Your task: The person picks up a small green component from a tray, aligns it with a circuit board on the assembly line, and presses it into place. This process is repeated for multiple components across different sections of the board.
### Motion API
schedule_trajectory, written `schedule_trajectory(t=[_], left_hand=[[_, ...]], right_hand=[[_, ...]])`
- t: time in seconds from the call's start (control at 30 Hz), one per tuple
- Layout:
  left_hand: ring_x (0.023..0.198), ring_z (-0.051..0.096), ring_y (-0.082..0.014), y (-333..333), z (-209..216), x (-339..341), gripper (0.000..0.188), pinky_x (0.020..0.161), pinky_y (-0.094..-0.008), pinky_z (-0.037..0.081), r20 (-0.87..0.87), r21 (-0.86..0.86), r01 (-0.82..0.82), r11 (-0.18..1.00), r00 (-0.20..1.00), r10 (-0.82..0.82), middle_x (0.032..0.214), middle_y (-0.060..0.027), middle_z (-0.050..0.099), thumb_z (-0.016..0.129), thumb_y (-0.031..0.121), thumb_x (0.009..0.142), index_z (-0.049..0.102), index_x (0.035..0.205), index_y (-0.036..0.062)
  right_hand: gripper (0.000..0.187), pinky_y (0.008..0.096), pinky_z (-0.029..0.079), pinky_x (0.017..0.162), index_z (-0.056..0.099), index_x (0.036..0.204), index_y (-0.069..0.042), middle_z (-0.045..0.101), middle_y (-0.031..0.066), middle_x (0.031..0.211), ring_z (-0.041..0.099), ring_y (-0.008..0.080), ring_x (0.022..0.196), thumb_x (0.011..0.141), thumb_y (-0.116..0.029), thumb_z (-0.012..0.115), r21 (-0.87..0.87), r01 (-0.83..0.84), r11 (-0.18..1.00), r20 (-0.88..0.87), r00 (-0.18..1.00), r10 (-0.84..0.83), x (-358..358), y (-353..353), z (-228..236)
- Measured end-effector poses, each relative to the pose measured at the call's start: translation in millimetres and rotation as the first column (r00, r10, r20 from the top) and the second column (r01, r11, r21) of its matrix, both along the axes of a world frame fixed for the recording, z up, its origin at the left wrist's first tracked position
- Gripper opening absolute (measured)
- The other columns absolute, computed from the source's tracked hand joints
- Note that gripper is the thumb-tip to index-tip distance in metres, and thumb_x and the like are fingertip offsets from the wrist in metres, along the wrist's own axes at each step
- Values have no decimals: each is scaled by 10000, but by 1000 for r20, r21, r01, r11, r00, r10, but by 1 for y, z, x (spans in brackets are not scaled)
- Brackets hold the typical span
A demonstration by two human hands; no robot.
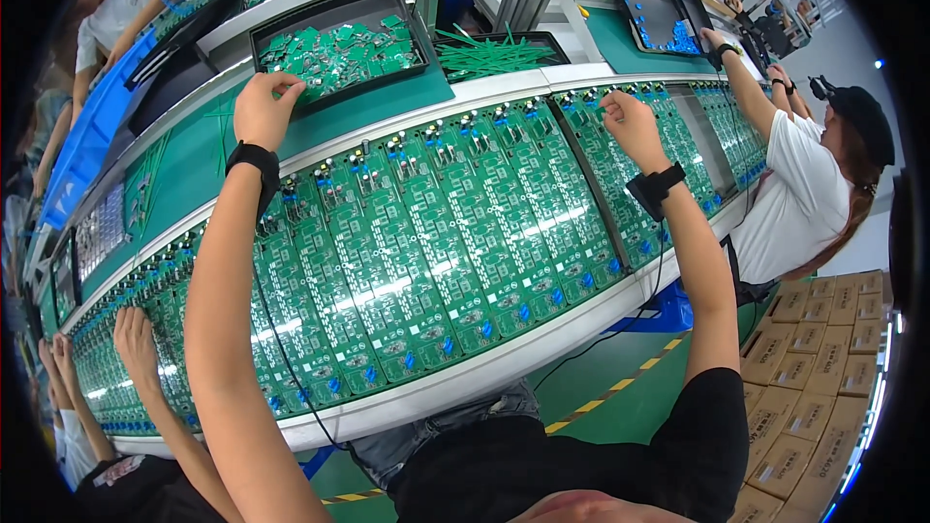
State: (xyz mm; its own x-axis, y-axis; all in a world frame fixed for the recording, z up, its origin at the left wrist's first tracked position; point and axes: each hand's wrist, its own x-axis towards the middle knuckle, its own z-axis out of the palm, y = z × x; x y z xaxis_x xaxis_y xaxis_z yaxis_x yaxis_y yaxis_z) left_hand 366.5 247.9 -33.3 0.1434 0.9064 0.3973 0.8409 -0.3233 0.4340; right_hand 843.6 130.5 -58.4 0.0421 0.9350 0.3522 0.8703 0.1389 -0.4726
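Boards (436,223) fill the line between both hands: left hand (263,108) at eleven o'clock pinching small parts at the tray (339,48), right hand (628,124) at two, fingers curled on a board.

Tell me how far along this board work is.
Done: the green circuit boards on the line already carry blue and black parts. In hand: the left hand reaches into the black tray of small green pieces; the right hand touches a board's top edge. Left: cannot tell how many boards remain.

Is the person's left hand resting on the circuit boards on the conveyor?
No: the left hand reaches past the circuit boards into the black tray.
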Motion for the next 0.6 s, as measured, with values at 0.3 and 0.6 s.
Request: schedule_trajectory(t=[0.3,0.6], left_hand=[[662,568,-168,-6,5,3,155,613,-279,435,128,52,-46,998,991,39,738,-62,573,644,235,759,671,831,101],[687,588,-113,-7,6,6,157,610,-226,466,473,-127,36,991,881,29,822,-38,628,623,159,793,647,903,49]], right_hand=[[155,306,476,608,588,823,-22,590,112,705,586,225,649,672,4,570,-46,28,999,82,996,-25,-2,3,1],[170,343,480,636,612,783,-29,607,122,708,604,274,695,618,0,581,-103,81,991,137,988,-67,-1,18,-2]])
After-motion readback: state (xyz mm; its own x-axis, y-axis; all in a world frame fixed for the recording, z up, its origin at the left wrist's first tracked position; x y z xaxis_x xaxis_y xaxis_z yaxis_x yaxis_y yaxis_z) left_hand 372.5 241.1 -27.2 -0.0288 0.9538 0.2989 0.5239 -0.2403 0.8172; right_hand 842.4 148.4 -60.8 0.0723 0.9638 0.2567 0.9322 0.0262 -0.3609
